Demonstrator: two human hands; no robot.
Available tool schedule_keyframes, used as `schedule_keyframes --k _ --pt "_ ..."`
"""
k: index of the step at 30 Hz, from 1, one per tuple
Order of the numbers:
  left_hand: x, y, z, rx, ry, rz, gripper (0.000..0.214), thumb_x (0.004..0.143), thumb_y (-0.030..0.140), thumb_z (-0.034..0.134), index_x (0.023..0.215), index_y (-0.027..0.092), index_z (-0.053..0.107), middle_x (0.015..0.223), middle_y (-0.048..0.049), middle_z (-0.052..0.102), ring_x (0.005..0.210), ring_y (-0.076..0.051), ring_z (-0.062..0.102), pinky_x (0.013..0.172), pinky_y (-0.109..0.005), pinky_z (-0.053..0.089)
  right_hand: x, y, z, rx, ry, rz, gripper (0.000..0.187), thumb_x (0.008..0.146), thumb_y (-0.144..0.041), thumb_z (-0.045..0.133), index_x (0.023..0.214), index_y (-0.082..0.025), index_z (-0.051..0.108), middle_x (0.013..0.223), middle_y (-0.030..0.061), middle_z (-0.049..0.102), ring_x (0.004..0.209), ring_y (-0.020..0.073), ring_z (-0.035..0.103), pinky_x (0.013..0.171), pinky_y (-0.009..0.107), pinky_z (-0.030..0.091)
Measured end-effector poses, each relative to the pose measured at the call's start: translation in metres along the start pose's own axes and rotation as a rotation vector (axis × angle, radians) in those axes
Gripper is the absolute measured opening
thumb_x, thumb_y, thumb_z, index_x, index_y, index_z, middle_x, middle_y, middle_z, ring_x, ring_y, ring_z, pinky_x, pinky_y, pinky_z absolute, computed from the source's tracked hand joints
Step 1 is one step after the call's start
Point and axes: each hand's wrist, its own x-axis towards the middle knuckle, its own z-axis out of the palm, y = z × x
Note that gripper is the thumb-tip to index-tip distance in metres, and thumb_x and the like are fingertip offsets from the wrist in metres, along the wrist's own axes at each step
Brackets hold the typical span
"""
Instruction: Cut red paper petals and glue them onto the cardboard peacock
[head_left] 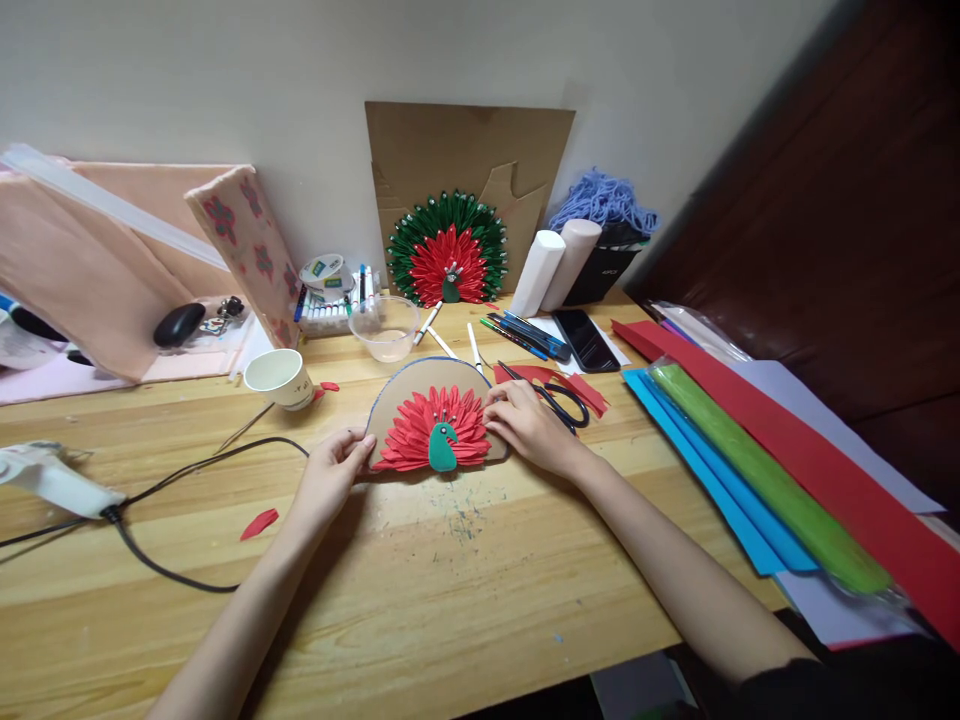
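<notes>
A half-round cardboard piece (409, 382) with a blue-edged rim carries a paper peacock with layered red paper feathers (409, 425) and a green body (442, 450). At its left corner, my left hand (336, 468) pinches the cardboard between thumb and fingers. My right hand (529, 425) is closed at the right side of the fan, its fingertips on the outer red feathers; whatever lies between them is hidden. Just behind my right hand are black-handled scissors (566, 405) and red paper scraps (592, 392).
A finished-looking green and red peacock (480, 215) leans on brown cardboard (450, 150). On the left are a paper cup (276, 380), a glue gun (60, 485) with its cord and a loose red petal (259, 524). Coloured sheets (697, 460) lie right, beyond a phone (586, 340).
</notes>
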Motion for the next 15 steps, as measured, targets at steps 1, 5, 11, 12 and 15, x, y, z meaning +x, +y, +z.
schedule_keyframes --k 1,5,11,12,15 --pt "-0.0002 0.0005 0.0003 0.003 0.001 -0.002 0.042 0.055 0.051 0.074 0.073 0.014 0.064 0.067 -0.0030 0.066 0.062 -0.015 0.058 0.059 -0.025 0.048 0.0000 0.0001 -0.0001 0.002 -0.003 0.000 0.012 0.089 -0.018 0.049 0.083 -0.017 0.059 0.099 0.0109 0.056 0.096 0.0228 0.046 0.083 0.039 0.045" --pt "-0.0011 0.0025 0.0016 0.022 0.010 -0.007 0.044 0.054 0.053 0.073 0.073 0.014 0.064 0.070 -0.0040 0.068 0.064 -0.017 0.060 0.061 -0.026 0.050 -0.0003 -0.0001 0.0000 -0.001 -0.015 -0.010 0.012 0.089 -0.018 0.048 0.084 -0.016 0.059 0.100 0.0114 0.055 0.096 0.0226 0.046 0.084 0.039 0.045" --pt "-0.0018 0.0032 0.0022 0.024 0.003 -0.019 0.043 0.055 0.052 0.073 0.075 0.014 0.065 0.070 -0.0030 0.067 0.063 -0.015 0.060 0.060 -0.024 0.049 -0.0006 0.0007 0.0000 -0.001 -0.019 -0.007 0.012 0.089 -0.018 0.048 0.084 -0.017 0.058 0.100 0.0112 0.055 0.097 0.0225 0.046 0.085 0.039 0.045" --pt "-0.0019 0.0034 0.0022 0.029 0.003 -0.015 0.043 0.055 0.052 0.073 0.074 0.014 0.065 0.069 -0.0029 0.067 0.063 -0.015 0.060 0.059 -0.023 0.048 -0.0007 0.0008 -0.0002 0.000 -0.016 -0.005 0.012 0.089 -0.018 0.048 0.084 -0.017 0.058 0.100 0.0111 0.055 0.097 0.0226 0.046 0.085 0.039 0.045" --pt "-0.0025 0.0046 0.0026 0.060 0.018 0.003 0.046 0.054 0.055 0.073 0.074 0.014 0.065 0.070 -0.0046 0.068 0.064 -0.017 0.061 0.059 -0.025 0.049 -0.0006 0.0010 -0.0004 0.002 -0.003 -0.003 0.011 0.089 -0.018 0.049 0.084 -0.017 0.058 0.099 0.0110 0.056 0.096 0.0226 0.046 0.085 0.039 0.045"
